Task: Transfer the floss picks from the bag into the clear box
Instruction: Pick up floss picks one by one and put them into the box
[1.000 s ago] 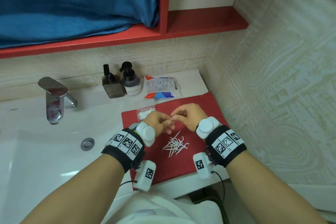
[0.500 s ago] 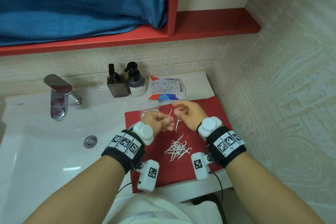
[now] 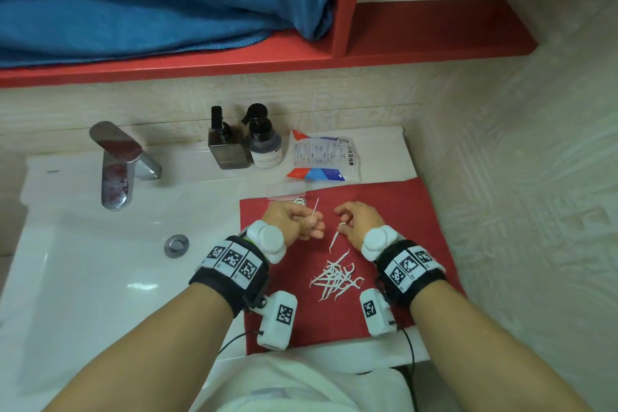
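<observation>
Since half a second ago your two hands have drawn apart, and each now carries its own floss pick. Your left hand (image 3: 294, 221) has its fingers curled round one pick (image 3: 315, 207), whose stem stands up past the knuckles. Your right hand (image 3: 359, 221) pinches a second pick (image 3: 335, 237) that hangs down from the fingertips towards the mat. Just below that one, between your wrists, the loose heap of floss picks (image 3: 334, 278) lies on the red mat (image 3: 418, 211). The clear box (image 3: 286, 192) sits at the mat's far left corner, just beyond your left hand, with a few white picks showing in it; your knuckles hide its near edge. The bag (image 3: 322, 155) lies flat on the white counter (image 3: 378, 144) behind the mat, apart from the box. To its left stand two dark pump bottles (image 3: 245, 144) side by side against the wall. Further left are the chrome tap (image 3: 117, 164) and the basin (image 3: 83, 261) with its drain (image 3: 176, 244). Above, a blue towel (image 3: 150, 0) lies on the red shelf (image 3: 434, 27).
</observation>
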